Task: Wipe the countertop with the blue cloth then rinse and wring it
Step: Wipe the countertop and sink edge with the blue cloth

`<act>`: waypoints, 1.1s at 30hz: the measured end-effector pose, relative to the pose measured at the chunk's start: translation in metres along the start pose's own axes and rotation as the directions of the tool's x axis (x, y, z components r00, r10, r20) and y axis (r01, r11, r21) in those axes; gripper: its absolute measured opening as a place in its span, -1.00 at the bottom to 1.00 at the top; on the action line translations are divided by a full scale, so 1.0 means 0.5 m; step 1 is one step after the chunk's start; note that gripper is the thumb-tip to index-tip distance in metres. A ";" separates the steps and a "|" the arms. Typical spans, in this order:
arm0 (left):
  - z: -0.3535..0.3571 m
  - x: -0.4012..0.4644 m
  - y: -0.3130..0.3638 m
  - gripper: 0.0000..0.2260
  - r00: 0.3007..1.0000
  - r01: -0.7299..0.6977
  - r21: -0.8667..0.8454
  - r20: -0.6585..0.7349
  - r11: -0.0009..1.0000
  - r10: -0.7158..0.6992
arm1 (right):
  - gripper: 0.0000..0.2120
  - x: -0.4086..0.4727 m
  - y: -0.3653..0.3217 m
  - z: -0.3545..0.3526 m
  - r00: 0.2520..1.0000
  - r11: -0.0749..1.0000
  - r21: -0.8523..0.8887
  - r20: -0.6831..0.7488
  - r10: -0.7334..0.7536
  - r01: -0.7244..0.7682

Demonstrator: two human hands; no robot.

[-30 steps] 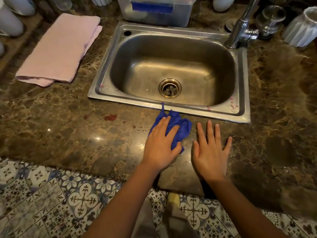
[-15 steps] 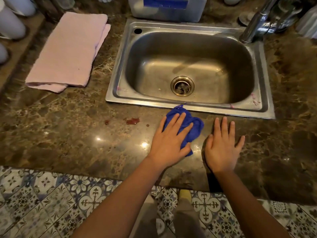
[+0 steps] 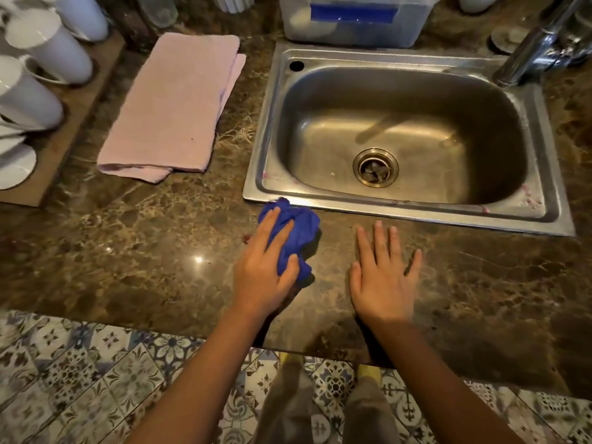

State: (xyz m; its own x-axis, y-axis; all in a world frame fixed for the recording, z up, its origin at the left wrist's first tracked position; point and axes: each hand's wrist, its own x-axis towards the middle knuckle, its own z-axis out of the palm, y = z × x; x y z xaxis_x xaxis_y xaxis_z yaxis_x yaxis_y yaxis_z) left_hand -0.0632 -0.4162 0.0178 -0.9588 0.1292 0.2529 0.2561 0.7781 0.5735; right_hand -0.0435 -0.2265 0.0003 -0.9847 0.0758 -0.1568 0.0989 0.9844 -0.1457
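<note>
A crumpled blue cloth point(image 3: 299, 230) lies on the brown marble countertop point(image 3: 134, 251), just in front of the steel sink's point(image 3: 541, 155) front left corner. My left hand point(image 3: 262, 270) presses flat on the cloth, fingers spread over it and thumb curled round its near edge. A small red stain point(image 3: 246, 239) shows at the hand's left side. My right hand point(image 3: 382, 277) rests flat on the bare counter to the right of the cloth, fingers apart, holding nothing. The tap point(image 3: 538, 49) stands at the sink's back right.
A folded pink towel point(image 3: 179, 104) lies left of the sink. White cups point(image 3: 48, 49) stand on a board at the far left. A clear plastic box point(image 3: 352, 20) sits behind the sink. Patterned floor tiles show below the counter's front edge.
My left hand has slid the blue cloth leftward along the counter onto the red stain, which is now mostly covered. My right hand has stayed flat beside it.
</note>
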 end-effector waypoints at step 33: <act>-0.023 -0.032 -0.023 -0.64 0.988 0.075 -0.263 0.149 0.962 -0.037 | -0.46 -0.010 0.004 0.009 0.992 0.999 -0.050 -0.127 -0.021 0.014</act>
State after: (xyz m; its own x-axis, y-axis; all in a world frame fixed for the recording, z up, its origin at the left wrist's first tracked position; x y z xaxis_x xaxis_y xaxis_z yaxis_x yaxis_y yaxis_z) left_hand -0.0496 -0.4342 0.0159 -0.9751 0.1908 0.1128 0.2064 0.5961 0.7759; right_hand -0.0379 -0.2255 -0.0035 -0.9968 0.0750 -0.0282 0.0775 0.9921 -0.0989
